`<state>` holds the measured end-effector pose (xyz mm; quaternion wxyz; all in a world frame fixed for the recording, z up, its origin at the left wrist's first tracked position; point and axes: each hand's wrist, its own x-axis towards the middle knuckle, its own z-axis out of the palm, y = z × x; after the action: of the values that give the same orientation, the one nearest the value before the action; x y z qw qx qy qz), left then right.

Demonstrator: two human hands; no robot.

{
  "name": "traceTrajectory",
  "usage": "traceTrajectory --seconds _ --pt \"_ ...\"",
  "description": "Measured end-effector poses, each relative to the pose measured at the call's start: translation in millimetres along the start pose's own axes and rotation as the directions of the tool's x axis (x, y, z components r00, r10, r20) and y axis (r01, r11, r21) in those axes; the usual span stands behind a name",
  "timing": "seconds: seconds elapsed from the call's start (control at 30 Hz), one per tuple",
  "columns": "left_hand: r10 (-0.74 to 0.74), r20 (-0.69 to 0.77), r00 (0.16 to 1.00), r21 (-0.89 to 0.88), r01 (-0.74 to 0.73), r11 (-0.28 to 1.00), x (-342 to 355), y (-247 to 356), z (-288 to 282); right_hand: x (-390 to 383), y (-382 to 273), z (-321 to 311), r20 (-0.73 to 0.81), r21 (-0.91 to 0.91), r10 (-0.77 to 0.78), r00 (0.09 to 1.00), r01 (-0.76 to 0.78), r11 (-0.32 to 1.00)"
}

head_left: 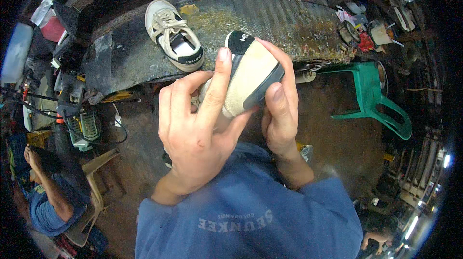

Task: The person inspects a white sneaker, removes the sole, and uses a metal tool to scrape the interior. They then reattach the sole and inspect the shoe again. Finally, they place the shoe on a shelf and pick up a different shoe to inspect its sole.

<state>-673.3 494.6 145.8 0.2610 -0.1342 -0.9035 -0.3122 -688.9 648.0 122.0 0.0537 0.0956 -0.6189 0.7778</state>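
Between my two hands, above the near edge of the workbench, a cream sneaker [251,79] is tilted with its black heel patch upward. My left hand [193,116] grips it from the left, index finger raised along the side and thumb underneath. The fingers of my right hand [282,109] curve round the other side, by a dark strip along the sole edge. My left hand hides the toe end. A second sneaker [171,34], off-white with laces and a black heel patch, stands on the bench to the far left, untouched.
The dark, stained workbench [289,22] runs across ahead of me. A green plastic chair [364,90] is at right, below a cluttered heap with a white cup [381,32]. At left sit a green basket [84,129] and a seated person in blue [55,201].
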Motion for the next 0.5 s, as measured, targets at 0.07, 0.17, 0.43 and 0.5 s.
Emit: traceTrajectory --seconds 0.07,0.17,0.43,0.5 --pt "-0.011 0.016 1.000 -0.003 0.011 1.000 -1.5 0.8 0.6 -1.6 -0.8 -0.5 0.007 -0.054 0.021 1.000 -0.020 0.998" --pt "-0.020 0.031 0.999 -0.003 0.021 1.000 -1.8 2.5 -0.1 -0.8 0.0 0.4 0.011 -0.026 0.009 1.000 -0.009 1.000" --pt "0.001 0.177 0.984 -0.027 0.004 1.000 4.2 -0.1 -6.1 -1.6 -0.7 0.8 -0.013 0.144 0.094 0.995 -0.091 0.985" --pt "-0.007 0.218 0.976 -0.040 0.017 0.999 5.0 -0.7 -7.0 -2.0 -0.7 0.1 -0.008 0.138 0.114 0.993 -0.112 0.984"
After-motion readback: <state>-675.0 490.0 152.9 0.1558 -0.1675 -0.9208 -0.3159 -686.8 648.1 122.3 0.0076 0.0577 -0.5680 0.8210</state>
